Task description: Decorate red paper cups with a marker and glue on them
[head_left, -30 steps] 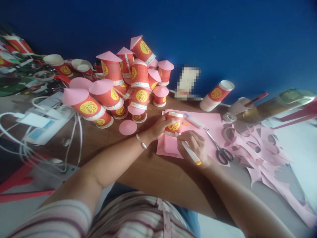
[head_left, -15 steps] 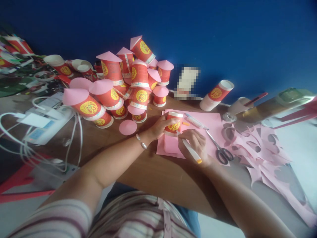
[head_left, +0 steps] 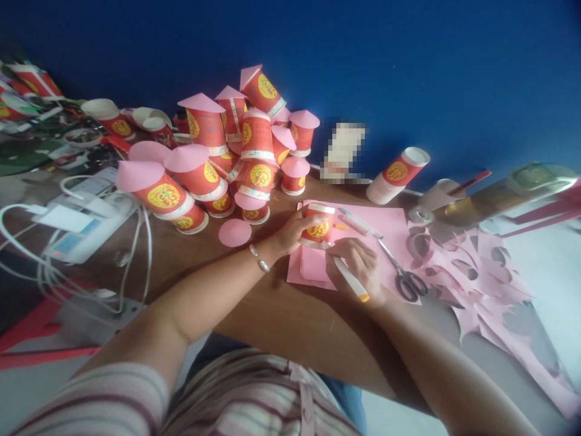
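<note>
- The left hand is holding the red-and-white paper cup; its grip is closing around the cup's side, with the thumb lying across the front.
- The right hand is grasping the white pen in a closed grip. The orange end is pointing to 4 o'clock and the writing end toward the cup's lower edge; whether the tip is touching cannot be told.
- The paper cup is sitting in the left hand above the pink sheet, which is lying on the tabletop. All clock positions below are taking this cup as center.
- A pink paper stack is resting on the sheet at 6 o'clock.
- A capped marker is lying on the sheet at 3 o'clock.
- The scissors are lying at 4 o'clock, beyond the right hand.
- Cut pink scraps are spreading out between 3 and 4 o'clock.
- A pink paper disc is lying at 9 o'clock.
- A pile of pink-topped cups is standing at 10 o'clock.
- A nested cup stack is leaning at 2 o'clock.
</note>
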`<state>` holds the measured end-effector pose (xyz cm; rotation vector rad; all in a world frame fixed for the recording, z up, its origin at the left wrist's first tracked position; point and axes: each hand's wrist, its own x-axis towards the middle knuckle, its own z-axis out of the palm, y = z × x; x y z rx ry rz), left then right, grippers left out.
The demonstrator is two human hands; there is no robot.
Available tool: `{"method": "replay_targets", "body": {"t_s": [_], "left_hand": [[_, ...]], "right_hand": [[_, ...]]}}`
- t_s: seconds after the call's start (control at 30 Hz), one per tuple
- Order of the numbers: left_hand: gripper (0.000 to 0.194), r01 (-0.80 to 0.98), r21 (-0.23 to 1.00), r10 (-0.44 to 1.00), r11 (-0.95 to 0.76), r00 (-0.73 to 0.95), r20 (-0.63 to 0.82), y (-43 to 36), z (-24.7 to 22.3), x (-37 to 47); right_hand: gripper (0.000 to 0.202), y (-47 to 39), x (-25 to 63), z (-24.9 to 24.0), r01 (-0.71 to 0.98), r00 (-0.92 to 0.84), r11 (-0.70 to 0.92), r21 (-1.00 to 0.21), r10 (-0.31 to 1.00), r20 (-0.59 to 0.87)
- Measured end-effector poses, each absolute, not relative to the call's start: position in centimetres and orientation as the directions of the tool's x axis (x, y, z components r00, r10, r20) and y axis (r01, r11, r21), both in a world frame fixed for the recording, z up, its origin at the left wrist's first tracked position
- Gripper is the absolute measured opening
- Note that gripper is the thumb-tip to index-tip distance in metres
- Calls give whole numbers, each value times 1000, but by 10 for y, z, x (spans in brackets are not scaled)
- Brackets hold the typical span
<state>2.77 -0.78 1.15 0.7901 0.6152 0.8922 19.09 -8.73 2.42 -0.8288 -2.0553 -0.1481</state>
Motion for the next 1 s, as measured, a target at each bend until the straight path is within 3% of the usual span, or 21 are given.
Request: {"method": "replay_targets", "body": {"t_s": [1.0], "left_hand": [[37, -479, 799, 876, 365, 468, -119, -8, 11, 27]], "right_hand": [[18, -89, 189, 26, 641, -389, 750, -162, 500, 774]]}}
